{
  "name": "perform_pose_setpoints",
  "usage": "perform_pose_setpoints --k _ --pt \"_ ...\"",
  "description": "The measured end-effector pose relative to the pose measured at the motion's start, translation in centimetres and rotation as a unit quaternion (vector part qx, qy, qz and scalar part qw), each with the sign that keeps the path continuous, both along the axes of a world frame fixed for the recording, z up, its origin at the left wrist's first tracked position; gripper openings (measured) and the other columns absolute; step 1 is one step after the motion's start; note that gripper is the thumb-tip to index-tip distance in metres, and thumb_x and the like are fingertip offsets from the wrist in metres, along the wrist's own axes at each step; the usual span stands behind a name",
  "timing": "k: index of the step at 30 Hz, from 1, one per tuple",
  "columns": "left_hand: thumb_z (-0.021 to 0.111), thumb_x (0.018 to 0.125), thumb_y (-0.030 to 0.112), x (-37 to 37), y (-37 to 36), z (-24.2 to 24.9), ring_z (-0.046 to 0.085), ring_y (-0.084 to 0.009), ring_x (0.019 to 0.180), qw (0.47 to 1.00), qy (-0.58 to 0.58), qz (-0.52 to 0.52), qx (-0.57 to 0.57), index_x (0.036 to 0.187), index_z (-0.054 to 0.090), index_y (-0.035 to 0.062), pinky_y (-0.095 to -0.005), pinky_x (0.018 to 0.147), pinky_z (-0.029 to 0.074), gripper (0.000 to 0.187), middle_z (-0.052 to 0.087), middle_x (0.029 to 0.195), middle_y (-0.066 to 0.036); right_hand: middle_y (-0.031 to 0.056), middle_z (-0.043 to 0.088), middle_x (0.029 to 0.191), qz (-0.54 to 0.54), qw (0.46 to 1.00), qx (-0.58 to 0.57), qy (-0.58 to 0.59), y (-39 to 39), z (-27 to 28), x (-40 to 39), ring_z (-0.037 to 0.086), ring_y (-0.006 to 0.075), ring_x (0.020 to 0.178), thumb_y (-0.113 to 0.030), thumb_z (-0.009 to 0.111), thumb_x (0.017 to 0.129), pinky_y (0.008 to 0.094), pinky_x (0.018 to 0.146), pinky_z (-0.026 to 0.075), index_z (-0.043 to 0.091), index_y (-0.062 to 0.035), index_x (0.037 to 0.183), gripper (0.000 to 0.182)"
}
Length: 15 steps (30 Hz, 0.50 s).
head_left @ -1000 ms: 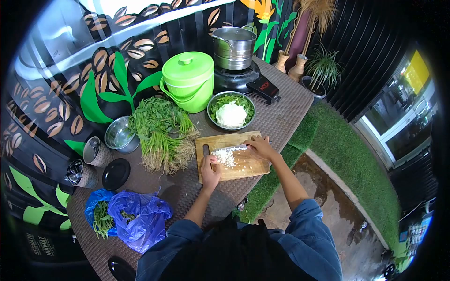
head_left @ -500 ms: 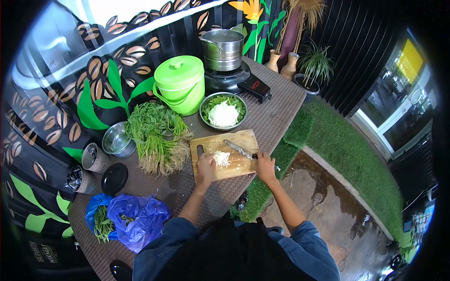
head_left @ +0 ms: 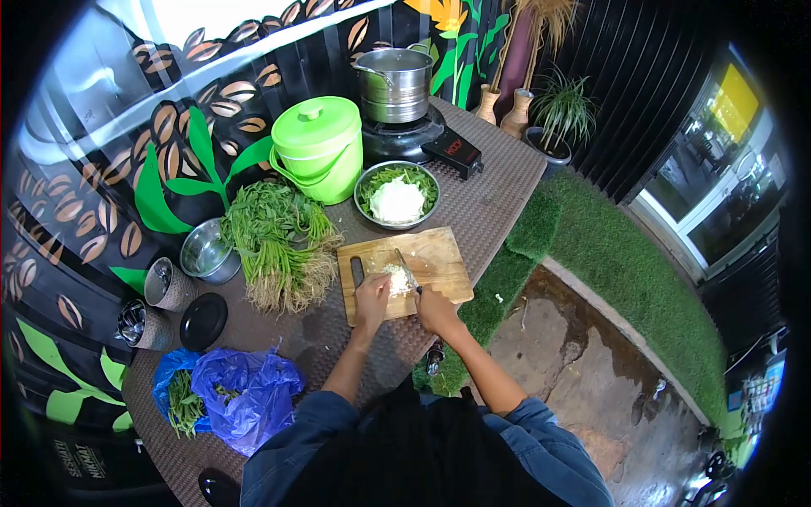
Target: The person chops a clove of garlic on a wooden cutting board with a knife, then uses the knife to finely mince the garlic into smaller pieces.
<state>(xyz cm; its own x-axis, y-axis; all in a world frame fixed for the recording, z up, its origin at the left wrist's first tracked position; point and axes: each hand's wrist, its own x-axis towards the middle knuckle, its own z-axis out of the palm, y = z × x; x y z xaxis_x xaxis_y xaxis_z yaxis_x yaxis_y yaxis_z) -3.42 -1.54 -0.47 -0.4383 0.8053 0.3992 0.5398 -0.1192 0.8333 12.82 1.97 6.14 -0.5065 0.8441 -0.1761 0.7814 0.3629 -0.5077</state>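
Observation:
A wooden cutting board (head_left: 439,258) lies at the table's front edge with a small heap of chopped white pieces (head_left: 399,281) on it. My right hand (head_left: 437,311) is closed round the handle of a knife (head_left: 406,269), whose blade points away from me and lies at the heap. At the heap's left side is my left hand (head_left: 371,302), its fingertips touching or close to the pieces; whether it holds any is too small to tell. Beyond the board stands a metal bowl (head_left: 397,224) with cut greens and a white mass (head_left: 398,201) on top.
Rooted leafy greens (head_left: 283,245) lie left of the board. Behind are a green lidded bucket (head_left: 317,139) and a steel pot (head_left: 394,89) on a stove (head_left: 405,139). A blue plastic bag (head_left: 245,397), an empty metal bowl (head_left: 209,253) and cutlery holders (head_left: 169,286) stand left.
My right hand has moved left and nearer to me, bringing the knife from the board's right side to the chopped heap and turning its blade more upright in view.

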Motion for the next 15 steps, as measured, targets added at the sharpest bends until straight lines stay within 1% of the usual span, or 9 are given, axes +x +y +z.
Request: perform_pose_setpoints --k 2,3,5,6,7,8,10,12,15 --pt "0.061 0.085 0.004 -0.1 0.0 -0.7 0.064 -0.0291 0.086 1.0 -0.024 -0.006 0.011 0.1 0.067 -0.0017 -0.0333 0.074 0.051 0.017 0.065 0.097 -0.017 0.0312 0.063 0.089 0.021 0.999 -0.022 -0.032 -0.5 1.4 -0.4 0.064 0.0429 0.087 -0.026 0.044 0.094 0.05 0.077 0.05 0.042 0.0038 0.106 0.032" --pt "0.061 0.084 0.003 -0.1 -0.1 -0.4 0.064 -0.0288 0.086 1.0 -0.015 0.006 0.009 0.098 0.068 -0.0014 -0.0329 0.075 0.051 0.016 0.066 0.096 -0.016 0.0312 0.063 0.089 0.021 0.999 -0.021 -0.032 -0.8 0.4 -0.9 0.064 0.0429 0.087 -0.026 0.044 0.094 0.05 0.077 0.05 0.042 0.0038 0.106 0.032" --pt "0.062 0.084 0.003 0.0 -0.2 0.0 0.065 -0.0284 0.087 1.0 -0.007 0.016 0.009 0.097 0.069 -0.0011 -0.0325 0.076 0.051 0.015 0.066 0.095 -0.015 0.031 0.063 0.088 -0.066 0.996 -0.035 -0.045 -2.1 -2.7 -1.9 0.064 0.0421 0.087 -0.027 0.041 0.094 0.0492 0.076 0.051 0.043 0.0039 0.106 0.033" --pt "0.063 0.083 0.003 0.1 -0.3 0.1 0.065 -0.0284 0.087 0.999 -0.04 0.019 0.001 0.096 0.069 -0.0008 -0.0324 0.077 0.051 0.015 0.067 0.095 -0.015 0.0307 0.063 0.088 -0.073 0.997 -0.011 -0.016 -2.9 -2.8 -1.9 0.065 0.0415 0.085 -0.028 0.04 0.095 0.0483 0.073 0.053 0.043 0.0031 0.106 0.033" --pt "0.064 0.082 0.003 0.3 -0.3 0.2 0.065 -0.0283 0.087 0.997 -0.072 0.021 -0.007 0.095 0.069 -0.0006 -0.0322 0.078 0.05 0.015 0.067 0.095 -0.015 0.0307 0.063 0.088 -0.075 0.997 -0.012 -0.017 -2.5 -2.8 -2.0 0.065 0.0415 0.085 -0.028 0.04 0.095 0.0483 0.073 0.053 0.043 0.0031 0.106 0.033" --pt "0.064 0.082 0.003 0.2 -0.2 0.3 0.065 -0.0283 0.087 0.997 -0.073 0.021 -0.007 0.095 0.069 -0.0006 -0.0322 0.078 0.05 0.015 0.067 0.095 -0.015 0.0301 0.064 0.087 -0.068 0.998 -0.012 -0.014 -1.9 -2.7 -2.2 0.065 0.0415 0.084 -0.028 0.039 0.095 0.0478 0.072 0.053 0.043 0.0032 0.107 0.033" --pt "0.065 0.081 0.006 0.2 -0.5 0.2 0.065 -0.0279 0.087 1.0 0.0 0.025 0.007 0.095 0.069 0.0002 -0.0318 0.078 0.05 0.016 0.067 0.095 -0.015 0.0296 0.064 0.087 -0.061 0.998 -0.017 -0.014 -1.2 -2.3 -2.3 0.066 0.0414 0.082 -0.028 0.039 0.095 0.0474 0.07 0.053 0.042 0.0033 0.107 0.033" --pt "0.066 0.081 0.007 0.3 -0.6 0.2 0.065 -0.028 0.087 1.0 -0.003 0.027 0.01 0.095 0.069 0.0002 -0.0319 0.078 0.05 0.016 0.067 0.095 -0.015 0.0312 0.062 0.091 -0.048 0.998 -0.041 -0.009 -0.3 -1.7 -2.1 0.063 0.0449 0.087 -0.03 0.039 0.095 0.0526 0.078 0.049 0.043 0.0029 0.106 0.035" --pt "0.066 0.081 0.008 0.2 -0.5 -0.1 0.065 -0.0284 0.088 0.999 -0.009 0.037 0.018 0.096 0.069 0.0003 -0.0319 0.076 0.05 0.017 0.067 0.095 -0.015 0.0304 0.063 0.09 -0.069 0.997 -0.044 -0.004 -2.1 -1.9 -2.3 0.063 0.0444 0.086 -0.03 0.04 0.095 0.0517 0.077 0.049 0.044 0.0034 0.104 0.035"
